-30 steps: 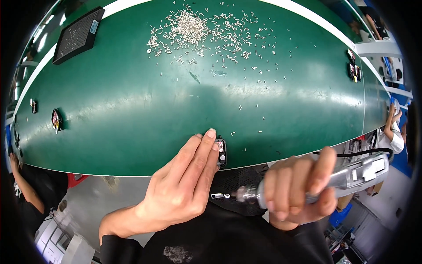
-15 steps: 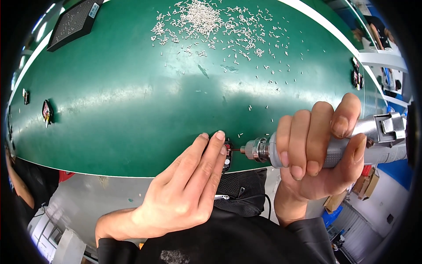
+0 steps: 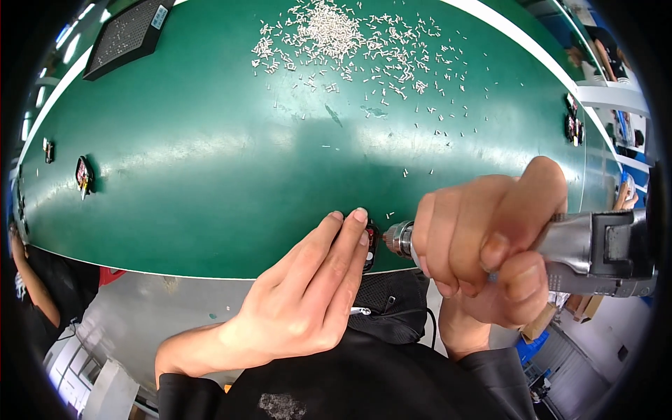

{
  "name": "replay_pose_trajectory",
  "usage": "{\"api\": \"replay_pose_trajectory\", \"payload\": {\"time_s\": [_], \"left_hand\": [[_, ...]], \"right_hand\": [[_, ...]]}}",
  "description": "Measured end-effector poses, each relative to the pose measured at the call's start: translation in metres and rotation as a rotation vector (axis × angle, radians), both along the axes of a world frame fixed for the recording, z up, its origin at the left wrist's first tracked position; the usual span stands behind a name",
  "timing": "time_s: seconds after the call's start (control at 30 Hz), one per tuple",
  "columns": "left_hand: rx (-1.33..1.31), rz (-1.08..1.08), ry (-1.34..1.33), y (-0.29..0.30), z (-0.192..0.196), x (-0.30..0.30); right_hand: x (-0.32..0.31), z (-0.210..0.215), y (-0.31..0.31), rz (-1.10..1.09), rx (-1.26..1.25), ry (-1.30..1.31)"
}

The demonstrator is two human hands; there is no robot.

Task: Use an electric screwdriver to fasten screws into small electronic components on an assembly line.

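Observation:
My left hand (image 3: 301,297) reaches over the near edge of the green table, its fingers lying together on a small black device (image 3: 372,246) and holding it there. Most of the device is hidden under those fingers; a bit of red shows inside its dark rim. My right hand (image 3: 483,241) is wrapped round a grey power screwdriver (image 3: 400,239) with a ribbed metal collar. The tool lies nearly level, with its tip against or just short of the device's right side; I cannot tell which. A few loose screws (image 3: 390,215) lie just beyond the tip.
A heap of small silver screws (image 3: 329,31) spreads over the far middle of the green table (image 3: 210,210). At the far left stands a black perforated tray (image 3: 126,42). Similar devices lie at the left (image 3: 84,175) and right (image 3: 574,127). A black mesh bag (image 3: 395,308) hangs below the near edge.
My right hand has tightened round the screwdriver, its thumb and fingers curling in. The tool has come closer to the device, covering the red bit that showed before. The whole view has shifted slightly.

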State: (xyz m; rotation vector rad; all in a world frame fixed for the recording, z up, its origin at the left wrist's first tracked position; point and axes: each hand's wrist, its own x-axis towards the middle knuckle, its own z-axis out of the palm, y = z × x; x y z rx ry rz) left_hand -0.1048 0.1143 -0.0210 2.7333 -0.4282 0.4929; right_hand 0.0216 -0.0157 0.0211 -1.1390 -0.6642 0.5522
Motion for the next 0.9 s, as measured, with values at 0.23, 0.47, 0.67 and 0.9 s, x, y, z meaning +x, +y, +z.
{"api": "replay_pose_trajectory", "payload": {"time_s": [0.23, 0.47, 0.67, 0.9], "left_hand": [[-0.048, -0.025, 0.081, 0.002, 0.012, -0.004], [-0.087, -0.042, 0.117, 0.008, 0.016, -0.005], [-0.021, -0.044, 0.072, 0.020, 0.016, -0.013], [0.237, 0.837, 0.128, 0.117, 0.018, -0.048]], "right_hand": [[0.004, 0.005, 0.000, 0.057, -0.080, -0.116], [0.015, 0.003, -0.003, 0.308, 0.050, -0.070], [0.015, 0.001, -0.026, 0.259, 0.514, 0.051], [0.036, -0.003, -0.111, -0.105, 0.663, 0.160]]}}
